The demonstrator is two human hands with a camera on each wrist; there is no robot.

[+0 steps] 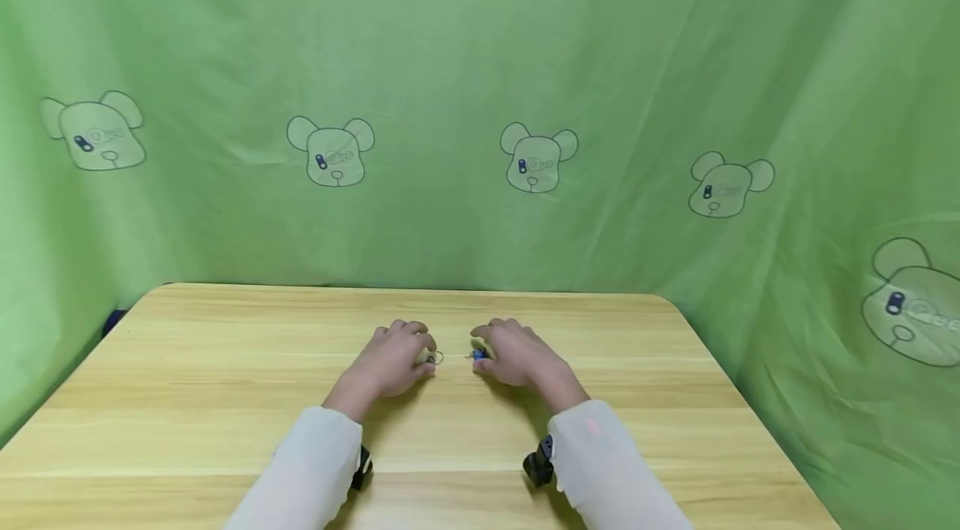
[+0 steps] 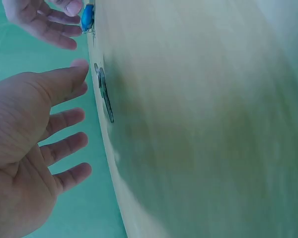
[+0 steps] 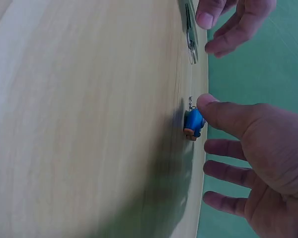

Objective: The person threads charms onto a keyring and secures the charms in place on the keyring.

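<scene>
A small blue figure charm (image 3: 193, 122) with orange-brown ends and a short bit of chain lies on the wooden table. Beside it, in the right wrist view, is my right hand (image 1: 517, 352), thumb close to the charm and fingers loosely spread; whether the thumb touches it I cannot tell. To the left lies a thin metal key ring (image 2: 105, 91) with a flat metal piece on it, seen nearly edge-on. My left hand (image 1: 395, 359) hovers around this ring with its fingers apart, gripping nothing visible. A gap separates the ring from the charm.
The light wooden table (image 1: 225, 363) has rounded far corners. Behind it and along the sides hangs a green curtain (image 1: 435, 55) printed with bear heads. Black wrist devices (image 1: 538, 463) sit below the white sleeves (image 1: 307, 463).
</scene>
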